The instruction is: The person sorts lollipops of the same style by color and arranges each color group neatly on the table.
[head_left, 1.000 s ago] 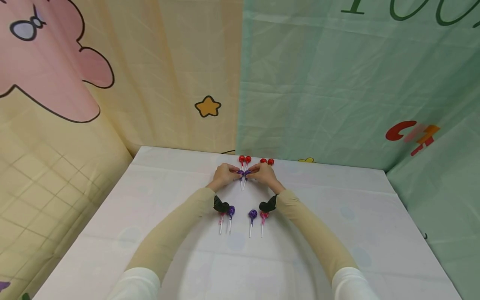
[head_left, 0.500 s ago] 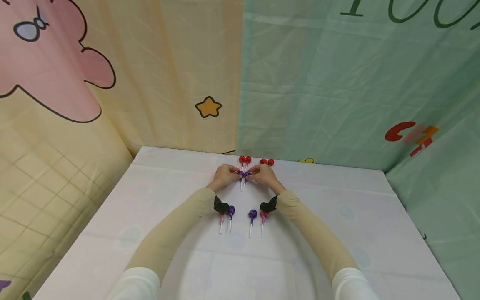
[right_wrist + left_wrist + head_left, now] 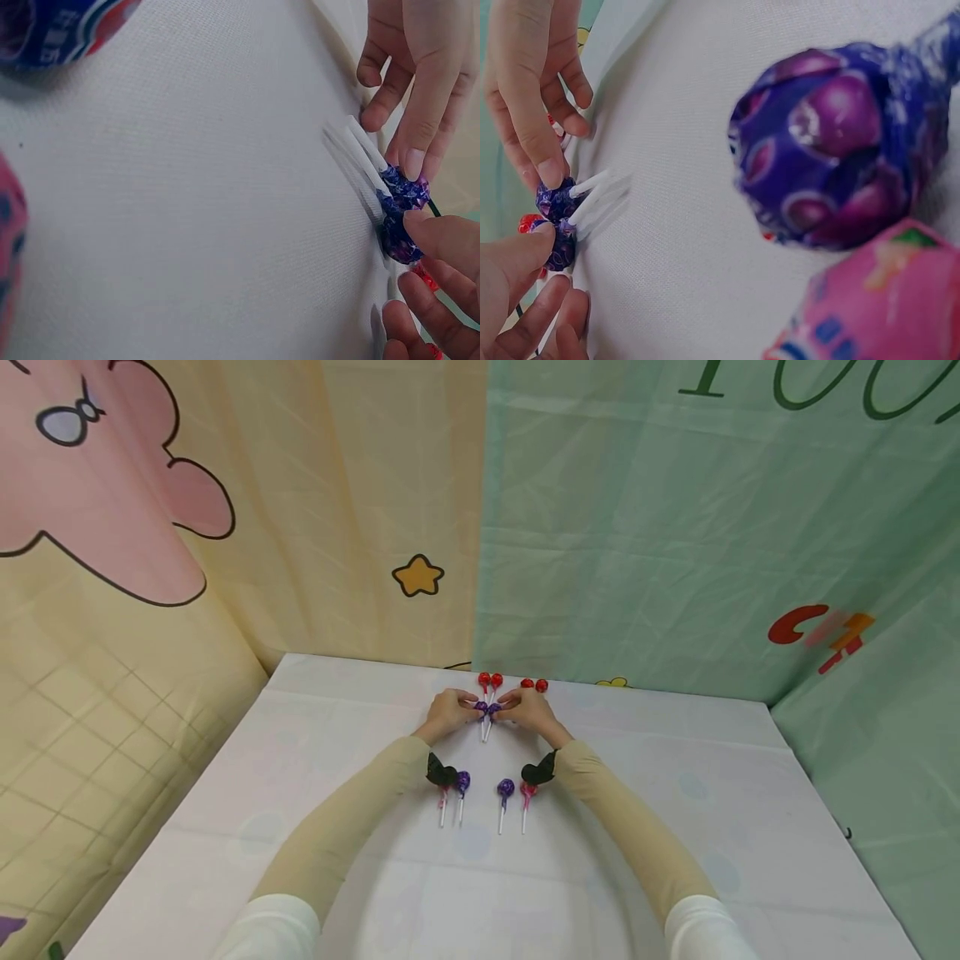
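Note:
Far back in the head view, my left hand (image 3: 448, 710) and right hand (image 3: 529, 708) face each other over two purple lollipops lying side by side. Thumb and fingers of the left hand pinch the head of the left lollipop (image 3: 561, 253). The right hand pinches the right lollipop (image 3: 399, 238) the same way. Their heads are right against each other, and both white sticks point back toward me. Just beyond the hands lie two red lollipops (image 3: 491, 680). Another red pair (image 3: 534, 684) shows behind the right hand, its sticks hidden.
Nearer me on the white table (image 3: 480, 893) lie a purple lollipop (image 3: 462, 782) and a pink lollipop (image 3: 443, 803), partly under the left wrist's black camera (image 3: 442, 770). A second purple lollipop (image 3: 506, 788) and pink lollipop (image 3: 528, 792) lie by the right wrist. Printed curtains (image 3: 637, 543) stand behind.
Both hands keep their pinch on the purple lollipops, and the lollipops stay in place. Only the head view has shifted very slightly.

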Tool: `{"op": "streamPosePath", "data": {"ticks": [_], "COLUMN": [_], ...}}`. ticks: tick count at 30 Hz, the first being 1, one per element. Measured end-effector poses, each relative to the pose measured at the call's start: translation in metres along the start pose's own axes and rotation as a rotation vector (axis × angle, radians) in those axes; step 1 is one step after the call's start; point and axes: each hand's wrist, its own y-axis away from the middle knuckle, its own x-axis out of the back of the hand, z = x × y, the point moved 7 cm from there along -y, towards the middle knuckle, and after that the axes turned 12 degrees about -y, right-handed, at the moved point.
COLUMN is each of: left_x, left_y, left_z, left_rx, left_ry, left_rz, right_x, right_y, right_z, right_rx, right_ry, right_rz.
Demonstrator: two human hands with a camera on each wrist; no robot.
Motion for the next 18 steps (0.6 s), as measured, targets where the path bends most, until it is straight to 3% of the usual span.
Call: {"op": "streamPosePath", "data": {"ticks": [9, 18], "left_x": [0.007, 0.017], "left_y": [0.004, 0.017], "left_z": [-0.001, -0.010], "left_rx": [-0.004, -0.008], "left_ry": [-0.002, 0.009], "left_rz": [0.016, 0.039], "right_x": [0.010, 0.022], "right_y": [0.004, 0.018], "right_z": [0.002, -0.001], "right_rx": [-0.013, 0.061], "right_ry": [-0.021, 0.021], "right_rz": [0.008, 0.017]}}
